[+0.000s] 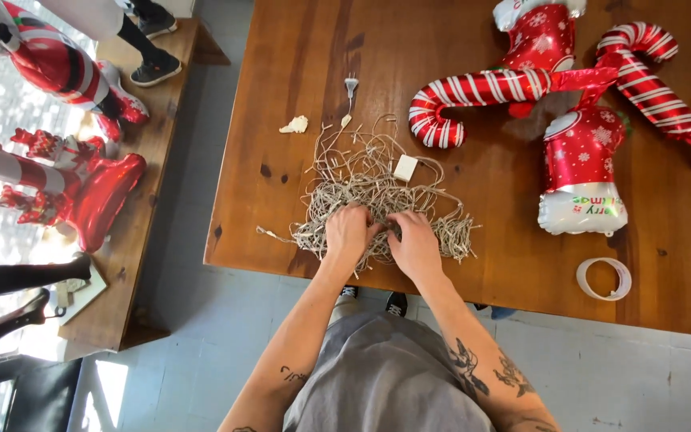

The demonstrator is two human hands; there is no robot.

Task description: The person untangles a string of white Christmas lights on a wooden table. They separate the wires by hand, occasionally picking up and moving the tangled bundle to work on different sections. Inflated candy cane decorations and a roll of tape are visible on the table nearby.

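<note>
At the near edge of the wooden table: a tangle of pale wire.
The left hand and right hand pinch thin, stringy strands of the wire tangle, fingers curled closed; its white box lies just beyond, glossy foil balloons well apart.

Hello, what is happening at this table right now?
A person stands at the wooden table with both hands in a tangled heap of pale string lights. The left hand and right hand grip strands near the table's front edge. Foil balloons and a tape roll lie to the right, untouched.
</note>
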